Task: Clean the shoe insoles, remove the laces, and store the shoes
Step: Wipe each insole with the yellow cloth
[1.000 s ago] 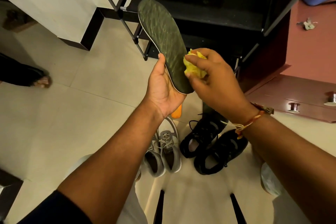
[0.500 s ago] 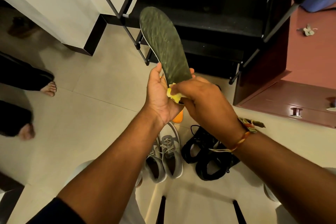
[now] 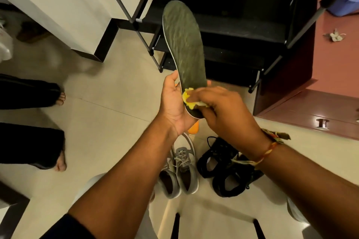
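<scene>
L hand (image 3: 174, 106) grips the insole (image 3: 183, 44) at its heel end, thumb along the left edge, other fingers curled behind. R hand (image 3: 223, 110) pinches a yellow cloth (image 3: 189, 101) and presses it on the insole's dark top face, near the heel. A thread band (image 3: 266, 153) sits on the R wrist. Insole is held in the air, tilted, toe end pointing up and away toward the rack (image 3: 233, 25). An orange bit (image 3: 193, 128) sticks out under the L palm; can't tell if it's part of the insole.

Below the hands, on the tile floor (image 3: 116, 122): grey shoes (image 3: 180, 169), a pair w/ laces in, side by side. Black shoes (image 3: 223, 170) just to their right, also laced.

Further off: black rack w/ dark shelves, behind the insole. Maroon cabinet (image 3: 310, 114) at right. At left, another person's bare feet (image 3: 60, 165) on the floor.
</scene>
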Demonstrator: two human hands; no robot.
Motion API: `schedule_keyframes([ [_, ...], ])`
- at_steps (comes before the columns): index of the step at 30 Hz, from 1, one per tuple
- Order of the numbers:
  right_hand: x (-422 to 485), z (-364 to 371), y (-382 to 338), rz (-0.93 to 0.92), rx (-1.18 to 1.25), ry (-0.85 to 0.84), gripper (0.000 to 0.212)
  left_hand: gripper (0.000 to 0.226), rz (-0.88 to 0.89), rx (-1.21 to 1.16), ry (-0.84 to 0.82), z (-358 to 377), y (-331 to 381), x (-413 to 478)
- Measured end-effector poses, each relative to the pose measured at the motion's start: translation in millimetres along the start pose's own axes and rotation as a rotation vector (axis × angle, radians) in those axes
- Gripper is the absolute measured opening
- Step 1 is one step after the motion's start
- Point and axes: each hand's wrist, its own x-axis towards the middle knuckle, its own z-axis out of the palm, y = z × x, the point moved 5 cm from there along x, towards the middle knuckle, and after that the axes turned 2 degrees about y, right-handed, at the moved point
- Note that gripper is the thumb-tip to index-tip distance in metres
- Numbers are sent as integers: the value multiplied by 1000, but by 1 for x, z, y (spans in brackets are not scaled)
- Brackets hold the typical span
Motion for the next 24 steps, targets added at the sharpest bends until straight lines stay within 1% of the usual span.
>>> schedule_keyframes([
  [3, -4, 4, -7, -98, -44, 6, 30, 61, 3, 3, 24, -2, 4, 0],
  [6, 4, -9, -3, -134, -117, 88, 21, 53, -28, 31, -26, 8, -10, -4],
  [9, 14, -30, 12, -73, -214, 185, 20, 52, -58, 122, -86, 17, -26, -7],
  [12, 14, -39, 25, 24, -198, 221, 20, 57, -71, 203, -74, 18, -30, -6],
  [14, 12, -33, 24, 33, -169, 184, 22, 56, -75, 183, -68, 14, -28, -5],
  [18, 1, -5, 6, -2, -4, 55, 29, 58, -53, 35, -47, 5, -6, 1],
  [20, -4, 5, 2, -29, 57, -13, 27, 67, -19, 34, 6, -1, 7, 2],
  [22, -8, 9, 0, -56, 73, -65, 25, 80, 21, 61, 50, -7, 14, 4],
  [24, -8, 7, -3, -96, -2, -61, 25, 86, 30, 75, 52, -6, 12, 3],
])
